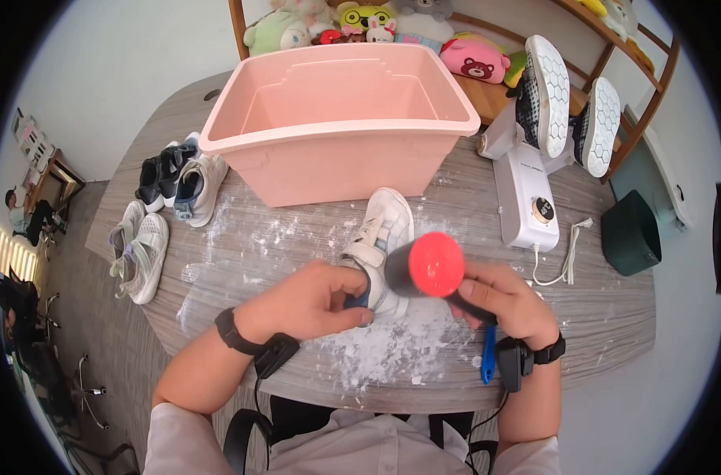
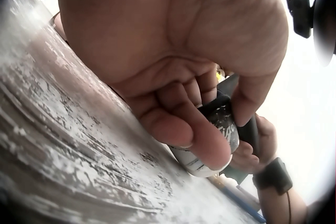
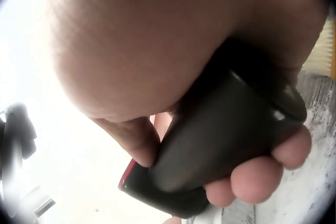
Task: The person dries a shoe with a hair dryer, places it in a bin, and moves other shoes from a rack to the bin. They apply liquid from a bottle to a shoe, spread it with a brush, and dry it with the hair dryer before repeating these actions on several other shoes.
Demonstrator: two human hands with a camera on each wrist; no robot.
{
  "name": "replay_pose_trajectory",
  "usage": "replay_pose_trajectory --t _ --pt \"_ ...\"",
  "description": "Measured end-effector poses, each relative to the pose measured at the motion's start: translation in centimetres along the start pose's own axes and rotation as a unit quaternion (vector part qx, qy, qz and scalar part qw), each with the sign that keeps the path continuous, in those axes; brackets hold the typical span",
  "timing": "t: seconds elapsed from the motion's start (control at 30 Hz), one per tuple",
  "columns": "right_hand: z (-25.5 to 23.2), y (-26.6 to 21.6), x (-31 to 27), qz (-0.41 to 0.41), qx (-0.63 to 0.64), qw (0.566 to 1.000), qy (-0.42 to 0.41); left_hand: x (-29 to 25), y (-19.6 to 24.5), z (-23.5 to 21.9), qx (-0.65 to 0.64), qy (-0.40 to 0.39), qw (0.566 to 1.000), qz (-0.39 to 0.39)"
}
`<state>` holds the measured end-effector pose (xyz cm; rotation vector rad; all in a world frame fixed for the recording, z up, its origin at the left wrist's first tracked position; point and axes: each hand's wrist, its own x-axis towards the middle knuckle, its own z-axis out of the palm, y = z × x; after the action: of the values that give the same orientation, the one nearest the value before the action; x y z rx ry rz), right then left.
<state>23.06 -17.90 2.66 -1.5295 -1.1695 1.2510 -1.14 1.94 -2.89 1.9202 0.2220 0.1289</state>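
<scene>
In the head view a white sneaker (image 1: pixel 388 218) with a strap and a blue-lined collar lies toe-away on the table. My left hand (image 1: pixel 317 297) holds it at the heel, fingers bent into the collar and thumb on the back. The left wrist view shows the dark heel (image 2: pixel 223 124) with white lettering between fingers and thumb. My right hand (image 1: pixel 507 297) grips the handle of a black hair-dryer-shaped tool (image 1: pixel 437 265) with a round red end. Its barrel hangs over the shoe's right side. In the right wrist view, fingers wrap the black handle (image 3: pixel 231 124).
Whitish residue (image 1: pixel 400 348) is spread around the shoe. A pink bin (image 1: pixel 336 162) stands behind. Several shoes (image 1: pixel 146 257) sit at left. At right, a white shoe dryer (image 1: pixel 526 198) carries two upturned shoes (image 1: pixel 549 95). A blue handle (image 1: pixel 488 356) lies near my right wrist; a green bin (image 1: pixel 631 233) stands beyond.
</scene>
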Motion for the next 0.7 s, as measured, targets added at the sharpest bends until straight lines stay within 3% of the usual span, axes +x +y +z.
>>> replay_pose_trajectory --t 0.03,0.13,0.27,0.33,0.47,0.7 --pt "0.2 0.0 0.0 0.003 0.011 1.0 0.017 0.1 0.1 0.0 0.019 0.007 0.999 0.031" --pt "-0.5 0.2 -0.3 -0.004 -0.016 0.999 -0.038 0.0 0.4 -0.5 0.045 0.001 0.999 0.019" --pt "0.2 0.4 0.0 -0.025 -0.008 0.999 -0.043 0.1 0.1 -0.4 0.057 0.008 0.998 0.024" --pt "0.2 0.3 -0.2 -0.022 -0.019 1.0 0.011 0.1 -0.1 -0.2 0.055 0.013 0.998 0.032" --pt "-0.5 0.5 -0.1 -0.016 -0.008 1.0 0.018 0.2 0.5 -0.4 0.052 0.018 0.998 0.036" --pt "-0.9 0.6 -0.3 0.014 -0.028 0.996 -0.081 0.2 -0.6 -0.4 0.058 0.014 0.997 0.045"
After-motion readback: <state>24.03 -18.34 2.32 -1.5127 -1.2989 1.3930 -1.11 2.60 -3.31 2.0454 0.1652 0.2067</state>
